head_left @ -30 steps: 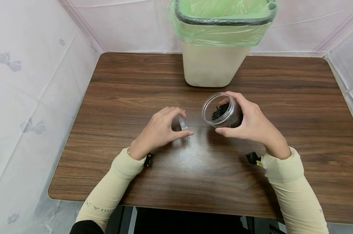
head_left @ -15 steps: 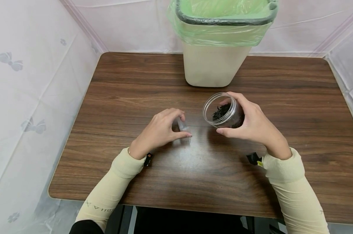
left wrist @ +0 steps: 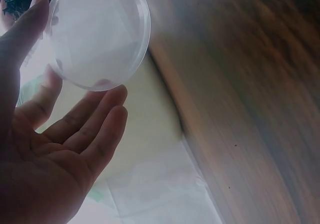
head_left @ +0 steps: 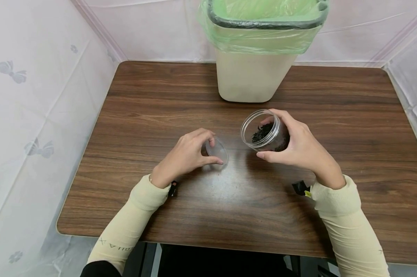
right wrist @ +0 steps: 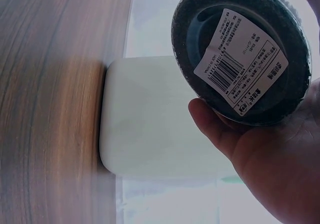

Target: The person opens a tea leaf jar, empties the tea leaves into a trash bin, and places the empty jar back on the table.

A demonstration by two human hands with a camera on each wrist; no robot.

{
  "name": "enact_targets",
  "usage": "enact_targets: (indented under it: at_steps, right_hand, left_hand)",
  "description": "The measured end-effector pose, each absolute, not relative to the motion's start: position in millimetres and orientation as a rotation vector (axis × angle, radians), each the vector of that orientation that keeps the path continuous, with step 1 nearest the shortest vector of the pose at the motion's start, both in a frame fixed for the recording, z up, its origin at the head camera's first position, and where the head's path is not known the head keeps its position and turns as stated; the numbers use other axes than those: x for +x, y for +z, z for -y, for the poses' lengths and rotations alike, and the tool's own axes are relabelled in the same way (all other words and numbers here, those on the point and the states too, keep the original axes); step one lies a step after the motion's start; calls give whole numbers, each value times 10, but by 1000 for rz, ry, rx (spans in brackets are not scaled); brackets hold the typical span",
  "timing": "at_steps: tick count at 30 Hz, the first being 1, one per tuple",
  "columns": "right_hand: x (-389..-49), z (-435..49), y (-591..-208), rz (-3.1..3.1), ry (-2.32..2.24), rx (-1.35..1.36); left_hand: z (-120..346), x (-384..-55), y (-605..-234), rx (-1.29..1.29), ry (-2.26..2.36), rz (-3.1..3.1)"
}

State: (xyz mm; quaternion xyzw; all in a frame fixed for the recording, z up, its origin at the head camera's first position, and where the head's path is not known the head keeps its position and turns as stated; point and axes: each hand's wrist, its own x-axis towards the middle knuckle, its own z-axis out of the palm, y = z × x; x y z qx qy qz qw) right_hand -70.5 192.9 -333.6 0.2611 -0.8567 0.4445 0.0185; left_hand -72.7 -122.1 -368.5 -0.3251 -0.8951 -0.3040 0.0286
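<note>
My left hand pinches a clear plastic lid by its edge, thumb on one side and fingers on the other. In the left wrist view the round lid faces the camera. Over to the right, my right hand grips a clear screw-top jar, tilted so its uncovered mouth points left and up. Dark, shredded dry stuff like tea leaves lies inside it. The jar's base carries a white printed barcode label in the right wrist view. A gap separates lid and jar.
A cream bin lined with a green bag stands at the back of the brown wooden table. White patterned sheeting hangs along the left, back and right sides.
My left hand has turned the lid from edge-on so its flat face now shows. My right hand and the jar have hardly moved.
</note>
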Motion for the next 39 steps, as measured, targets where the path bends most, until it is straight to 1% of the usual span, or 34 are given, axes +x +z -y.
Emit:
enact_targets:
  at_steps: [19, 31, 39]
  right_hand:
    - [-699, -1941, -3366, 2650, 1381, 803]
    - [-707, -1952, -3363, 2639, 1369, 807]
    - [-709, -1954, -3352, 2636, 1370, 796]
  left_hand:
    - [1223, -764, -3726, -1015, -797, 3046]
    - [1224, -770, -3753, -1089, -686, 3083]
    - [1235, -776, -3759, -1074, -695, 3078]
